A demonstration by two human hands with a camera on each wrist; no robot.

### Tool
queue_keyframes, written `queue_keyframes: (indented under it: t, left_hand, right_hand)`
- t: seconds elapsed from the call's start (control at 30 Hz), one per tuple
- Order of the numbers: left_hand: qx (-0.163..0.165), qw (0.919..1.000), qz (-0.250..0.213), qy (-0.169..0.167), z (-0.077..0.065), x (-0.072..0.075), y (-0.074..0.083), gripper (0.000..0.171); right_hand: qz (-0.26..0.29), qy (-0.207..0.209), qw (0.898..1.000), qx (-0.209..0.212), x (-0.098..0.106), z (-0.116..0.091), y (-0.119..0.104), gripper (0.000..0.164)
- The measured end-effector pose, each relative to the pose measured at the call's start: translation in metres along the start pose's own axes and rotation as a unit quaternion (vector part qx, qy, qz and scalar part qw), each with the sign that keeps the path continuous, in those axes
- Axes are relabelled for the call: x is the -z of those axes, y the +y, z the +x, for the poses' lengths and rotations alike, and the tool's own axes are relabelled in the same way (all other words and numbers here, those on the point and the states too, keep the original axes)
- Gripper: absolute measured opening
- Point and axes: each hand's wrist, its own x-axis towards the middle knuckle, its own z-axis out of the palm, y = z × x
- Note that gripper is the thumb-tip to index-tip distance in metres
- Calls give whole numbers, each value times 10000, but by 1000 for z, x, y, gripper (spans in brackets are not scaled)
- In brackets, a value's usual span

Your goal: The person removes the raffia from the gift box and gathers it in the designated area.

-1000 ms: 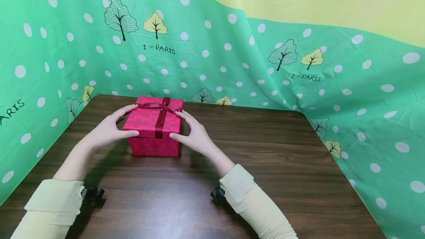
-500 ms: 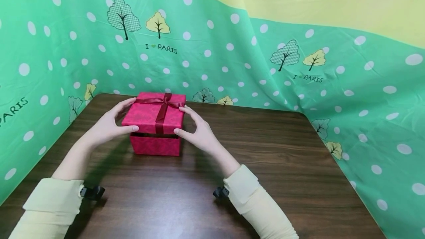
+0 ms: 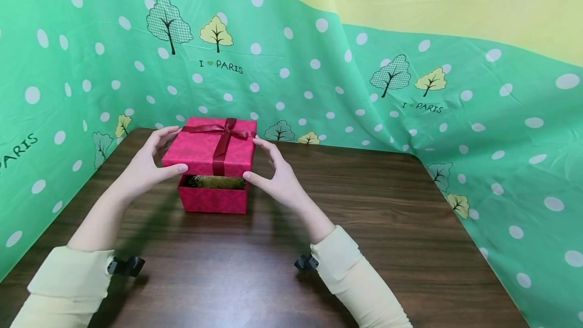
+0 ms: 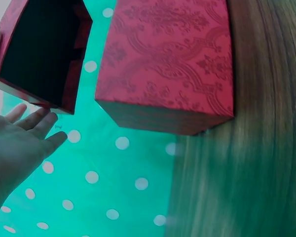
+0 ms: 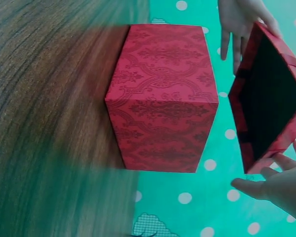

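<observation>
In the head view, a red patterned lid (image 3: 193, 150) with a dark red ribbon bow is raised above its gift box (image 3: 214, 200). My left hand (image 3: 140, 170) grips the lid's left side, thumb at the front corner. On the right side, my right hand (image 3: 284, 182) holds it the same way. Through the gap, something greenish-yellow and fuzzy (image 3: 220, 181) shows inside the box; its kind is unclear. Both wrist views show the dark underside of the lid (image 5: 271, 98), apart from the box, whose base stands on the table.
A dark wood-grain table (image 3: 364, 227) extends to the right and front of the box. Behind it and along the sides hangs a green cloth (image 3: 291, 54) with white dots and printed trees. Dark wrist cameras (image 3: 126, 266) sit at both cuffs.
Both hands have lifted the lid up off the box, from fully seated to a wide gap at the front. The fuzzy contents have come into view. The box has stayed in place.
</observation>
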Motion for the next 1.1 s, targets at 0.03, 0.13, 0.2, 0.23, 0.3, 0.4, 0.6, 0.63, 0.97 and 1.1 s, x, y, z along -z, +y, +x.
queue_keyframes:
  t: [0.03,0.13,0.2,0.23,0.3,0.4,0.6,0.63,0.97,1.1]
  left_hand:
    - [-72,10000,-11,66,0,0,1,77]
    - [-194,9993,-140,294,-2,-2,6,73]
    - [-250,9984,-260,443,-2,-4,9,70]
    - [-262,9977,-358,512,-2,-5,10,68]
    - [-299,9962,-517,631,-3,-6,13,67]
    - [-404,9934,-777,741,-4,-8,18,65]
    - [-677,9816,-1639,704,-9,-10,27,66]
    - [-738,9791,-1763,690,-10,-10,28,67]
    - [-1415,9598,-2366,534,-16,-13,33,73]
    - [-1643,9537,-2457,552,-16,-14,31,76]
  right_hand:
    - [19,15,10000,10,0,0,0,66]
    - [138,61,9999,54,1,-1,-1,65]
    - [243,99,9996,100,2,-1,-2,64]
    - [299,119,9994,141,2,-1,-2,64]
    - [439,161,9986,231,2,-1,-4,62]
    - [608,196,9974,347,4,-1,-7,61]
    - [995,279,9932,527,5,-3,-17,58]
    - [1104,286,9918,576,6,-4,-20,58]
    - [1342,306,9855,990,7,-10,-35,84]
    - [1181,382,9870,1025,7,-8,-28,68]
